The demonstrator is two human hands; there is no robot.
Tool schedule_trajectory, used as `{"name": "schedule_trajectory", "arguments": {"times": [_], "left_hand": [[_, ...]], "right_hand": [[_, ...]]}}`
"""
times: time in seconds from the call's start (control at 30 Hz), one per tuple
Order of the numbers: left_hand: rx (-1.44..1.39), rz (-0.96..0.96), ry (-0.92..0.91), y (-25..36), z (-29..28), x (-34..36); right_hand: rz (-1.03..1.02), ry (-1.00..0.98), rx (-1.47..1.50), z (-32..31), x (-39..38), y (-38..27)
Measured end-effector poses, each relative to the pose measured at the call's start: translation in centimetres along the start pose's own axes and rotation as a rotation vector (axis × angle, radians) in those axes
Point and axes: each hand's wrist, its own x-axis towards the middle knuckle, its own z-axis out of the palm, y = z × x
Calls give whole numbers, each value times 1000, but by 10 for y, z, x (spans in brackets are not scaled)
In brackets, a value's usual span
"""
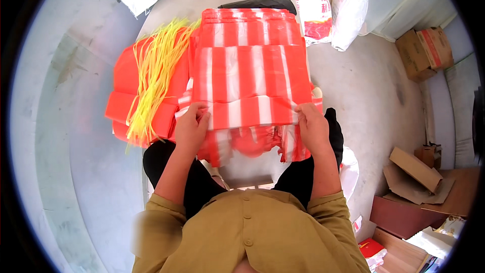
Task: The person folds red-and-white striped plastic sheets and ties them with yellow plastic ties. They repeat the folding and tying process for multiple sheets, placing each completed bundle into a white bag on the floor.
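Observation:
A stack of red-and-white striped plastic bags (pixel 247 73) lies in front of me, with handle-like flaps hanging at its near end. My left hand (pixel 192 127) is closed on the left near corner of the top plastic bag, thumb and fingers pinched together. At the right near corner, my right hand (pixel 312 125) pinches the same bag. Between both hands the near edge runs roughly straight across. To the left, a bundle of thin yellow strips (pixel 156 78) rests on folded red sheets (pixel 124 78), whose exact kind I cannot make out.
A black folded item (pixel 260 4) sits behind the stack. White printed sacks (pixel 310 0) line the far side. At right are a cardboard box (pixel 424 53), flattened cardboard (pixel 417 174) and a wooden drawer-like box (pixel 401 253). My black-clad legs flank the near end.

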Motion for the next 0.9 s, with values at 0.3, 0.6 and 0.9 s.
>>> {"name": "schedule_trajectory", "arguments": {"times": [0.3, 0.6, 0.9], "left_hand": [[121, 181, 56, -11, 4, -12], [231, 274, 29, 19, -6, -29], [468, 535, 271, 13, -2, -19]], "right_hand": [[30, -90, 0, -3, -5, 3], [-46, -105, -79, -9, -8, -11], [-132, 44, -309, 1, -12, -1]]}}
